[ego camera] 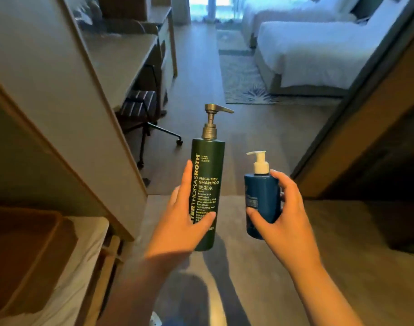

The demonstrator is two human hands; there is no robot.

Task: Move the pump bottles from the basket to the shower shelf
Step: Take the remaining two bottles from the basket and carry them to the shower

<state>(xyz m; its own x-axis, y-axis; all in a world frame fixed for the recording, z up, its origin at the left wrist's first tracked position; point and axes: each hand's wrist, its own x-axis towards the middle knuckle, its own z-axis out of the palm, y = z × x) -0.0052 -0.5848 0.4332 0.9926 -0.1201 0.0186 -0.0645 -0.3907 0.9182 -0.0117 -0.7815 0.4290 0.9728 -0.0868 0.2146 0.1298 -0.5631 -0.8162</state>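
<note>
Two pump bottles are in your hands, so the pickup half looks done and the placing half is all left. Your left hand [180, 222] grips the tall green shampoo bottle [208, 175], thumb across the label, fingers [186, 177] up the side and behind it. Your right hand [286, 220] grips the shorter blue bottle [263, 196] with the white pump, thumb low on the front, fingers curled round the far side. Both bottles are upright in the air, near each other but not touching, held out over the floor [248, 137].

Status, my read: both are out of the basket, neither is on the shower shelf. No shower or shelf is in view. You face out through a doorway toward a bedroom, with a bed [319, 55], a rug [239, 81] and a wheeled chair [142, 109] ahead. The drop-off is probably behind you or off to one side; can't tell which.

Lower left, a brown tray-like container [24, 255] sits on a white cloth [83, 255]. It could be the basket; can't confirm. Can't tell whether more bottles are waiting.

Left to do: carry both to the shower, stand each upright on the shelf, let go. The green one is tall with a high pump head, so it's likely tippy when set down one-handed.
</note>
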